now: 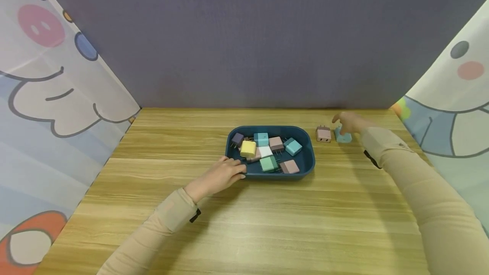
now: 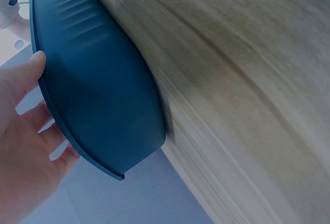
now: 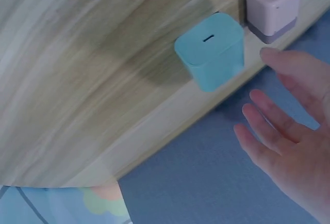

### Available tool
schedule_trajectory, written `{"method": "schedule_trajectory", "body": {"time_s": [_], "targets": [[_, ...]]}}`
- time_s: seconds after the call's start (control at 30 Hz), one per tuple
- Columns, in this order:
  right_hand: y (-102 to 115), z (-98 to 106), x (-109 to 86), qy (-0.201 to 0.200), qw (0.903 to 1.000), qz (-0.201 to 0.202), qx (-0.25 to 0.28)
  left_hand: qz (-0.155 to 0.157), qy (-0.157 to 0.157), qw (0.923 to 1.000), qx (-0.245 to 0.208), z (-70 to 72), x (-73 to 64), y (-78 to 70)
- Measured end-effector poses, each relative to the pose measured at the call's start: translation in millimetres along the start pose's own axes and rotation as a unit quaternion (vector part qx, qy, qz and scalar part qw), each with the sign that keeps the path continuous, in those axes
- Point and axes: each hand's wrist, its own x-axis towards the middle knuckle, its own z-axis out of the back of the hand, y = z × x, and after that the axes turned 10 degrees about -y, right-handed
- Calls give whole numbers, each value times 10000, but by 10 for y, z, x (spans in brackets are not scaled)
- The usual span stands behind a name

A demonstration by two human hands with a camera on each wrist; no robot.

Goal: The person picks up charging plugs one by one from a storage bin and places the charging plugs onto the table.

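A dark teal plastic bin (image 1: 275, 176) holds several charger plugs, among them a yellow charger (image 1: 248, 149), a green charger (image 1: 268, 164) and a blue charger (image 1: 261, 139). My left hand (image 1: 223, 174) holds the bin's near-left rim, thumb on the outer side and fingers behind the edge in the left wrist view. To the bin's right, a pink charger (image 3: 273, 7) and a turquoise charger (image 3: 211, 51) stand on the table. My right hand (image 1: 349, 122) hovers over the turquoise one, fingers spread and holding nothing; its thumb is close to the pink charger in the right wrist view.
A wood-grain table (image 1: 267, 232) lies under everything. Behind it rises a grey panel (image 1: 244, 41). Cartoon-printed curtains hang at the left (image 1: 76, 75) and right (image 1: 466, 96) sides. Both forearms wear beige sleeves with dark straps.
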Motion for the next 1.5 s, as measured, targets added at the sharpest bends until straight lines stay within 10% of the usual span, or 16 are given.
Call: {"method": "schedule_trajectory", "body": {"time_s": [1.5], "targets": [[1026,134,125,-386,9919,1096,-519,57,4,10000,-58,-6,-23,23]]}}
